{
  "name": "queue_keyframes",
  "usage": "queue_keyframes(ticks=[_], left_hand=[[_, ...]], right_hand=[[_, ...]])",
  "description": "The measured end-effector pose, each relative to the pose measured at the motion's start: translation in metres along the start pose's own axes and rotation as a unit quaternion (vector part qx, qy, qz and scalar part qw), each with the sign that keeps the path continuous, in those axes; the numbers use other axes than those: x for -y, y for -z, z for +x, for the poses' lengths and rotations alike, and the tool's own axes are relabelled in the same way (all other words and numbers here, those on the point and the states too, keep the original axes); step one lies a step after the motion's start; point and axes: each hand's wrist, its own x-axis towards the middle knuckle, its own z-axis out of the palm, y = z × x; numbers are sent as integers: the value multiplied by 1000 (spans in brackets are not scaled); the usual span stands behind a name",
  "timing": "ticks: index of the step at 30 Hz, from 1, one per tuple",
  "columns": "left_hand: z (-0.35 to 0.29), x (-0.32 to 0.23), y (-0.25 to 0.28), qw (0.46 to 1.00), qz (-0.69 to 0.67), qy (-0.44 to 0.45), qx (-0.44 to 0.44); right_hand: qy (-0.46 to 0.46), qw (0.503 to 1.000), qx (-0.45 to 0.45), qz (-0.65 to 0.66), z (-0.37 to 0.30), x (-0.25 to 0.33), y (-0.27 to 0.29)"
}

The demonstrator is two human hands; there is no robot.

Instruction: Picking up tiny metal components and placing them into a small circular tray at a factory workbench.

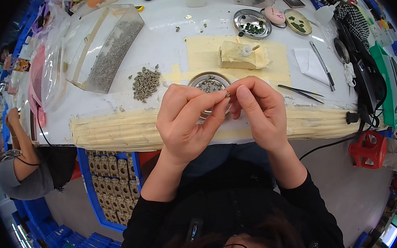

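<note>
Both my hands meet above a small round metal dish (198, 80) near the table's front edge. My left hand (186, 114) pinches a tiny metal part (227, 94) between thumb and fingertips. Fingers of my right hand (260, 107) are closed at the part's other side, touching or nearly touching it; whether they hold something of their own is hidden. Several small metal pieces (211, 83) lie in the dish, partly covered by my hands. Left of it a loose pile of similar small metal parts (147, 83) rests on the white table.
A clear bin of small grey parts (116, 51) stands at the left. Behind the dish sits a taped block (243, 55). Tweezers (301, 92), a pen (322, 65) and a steel plate of dark bits (252, 24) lie rightward. A blue crate (91, 197) holds metal parts below; another person (19, 161) sits left.
</note>
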Motion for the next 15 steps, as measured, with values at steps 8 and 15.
queue_keyframes(ticks=[8, 15], left_hand=[[0, 1, 0, 1000, 3, -1, -1], [-1, 1, -1, 1000, 2, 5, -2]], right_hand=[[6, 1000, -15, 8, 0, -1, -2], [11, 1000, -6, -6, 0, -2, 0]])
